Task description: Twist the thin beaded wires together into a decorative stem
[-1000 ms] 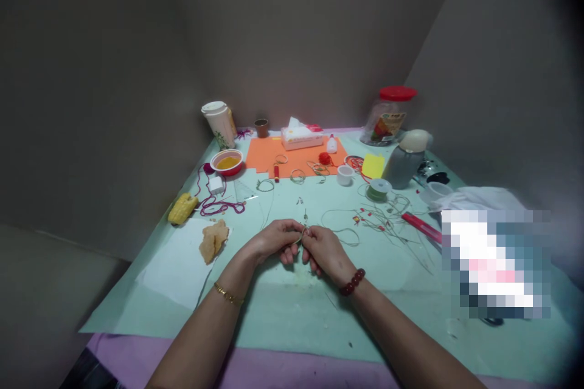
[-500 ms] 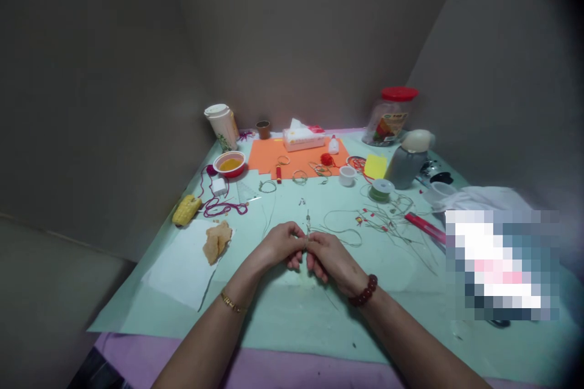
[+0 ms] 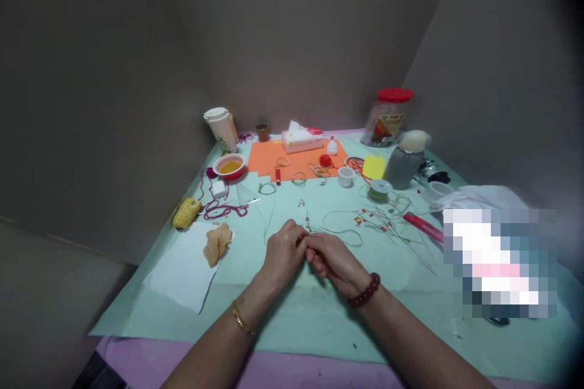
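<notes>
Green tabletop point(image 3: 283, 322) below you, thin wire point(image 3: 307, 220) pinched between both hands.
Your left hand point(image 3: 281, 252) and right hand point(image 3: 335, 261) meet tip to tip, fingers point(image 3: 298, 238) closed narrow on the wire, its short end poking up just beyond them. Loose cord point(image 3: 343, 234) loops just past your right fingers; white paper point(image 3: 176, 270) lies well off to their left.

I see both forearms coming in from the bottom edge, converging in a V. Left hand point(image 3: 283, 250): back facing up, fingers curled, thumb and forefinger pinched tight. Right hand point(image 3: 334, 259): sits a bit lower, rolled slightly outward, fingers curled under, tips pinched as well. The two pinches meet at centre, fingertips point(image 3: 305, 239) touching. Left wrist point(image 3: 249, 310) roughly straight, right wrist point(image 3: 356, 284) bent a little inward. Elbows out of frame.
</notes>
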The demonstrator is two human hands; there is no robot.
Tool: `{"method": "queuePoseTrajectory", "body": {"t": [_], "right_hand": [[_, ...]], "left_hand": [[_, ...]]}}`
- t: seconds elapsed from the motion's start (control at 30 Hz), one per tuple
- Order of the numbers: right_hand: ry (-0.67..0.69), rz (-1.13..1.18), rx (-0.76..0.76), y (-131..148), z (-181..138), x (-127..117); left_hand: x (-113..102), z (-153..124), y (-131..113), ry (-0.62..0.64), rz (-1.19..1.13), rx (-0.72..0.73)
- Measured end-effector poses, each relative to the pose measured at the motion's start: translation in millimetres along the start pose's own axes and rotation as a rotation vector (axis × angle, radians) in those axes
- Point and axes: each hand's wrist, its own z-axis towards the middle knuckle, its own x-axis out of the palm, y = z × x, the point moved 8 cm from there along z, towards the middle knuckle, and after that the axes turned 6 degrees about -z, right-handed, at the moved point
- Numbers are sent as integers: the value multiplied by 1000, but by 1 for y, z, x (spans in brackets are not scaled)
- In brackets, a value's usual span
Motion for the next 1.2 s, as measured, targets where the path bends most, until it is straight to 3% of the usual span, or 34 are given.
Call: {"method": "queuePoseTrajectory", "body": {"t": [0.17,0.47,0.67,0.77,0.93,1.2], "right_hand": [[-41,-103,10,-5,2,-5],[-97,-165,15,-5,6,-7],[-123,-255,-11,-4,6,-7],[-120,-268,-17,-3,6,-7],[-171,-341,-102,7,2,-10],[-42,-185,-2,-3,-1,3]], "left_hand": [[2,4,9,34,-142,-39],[-8,6,11,113,-148,-70],[-17,8,19,20,-185,-156],[-11,7,31,21,-294,-250],[-5,3,27,40,-385,-250],[-4,-1,22,-61,-271,-261]]}}
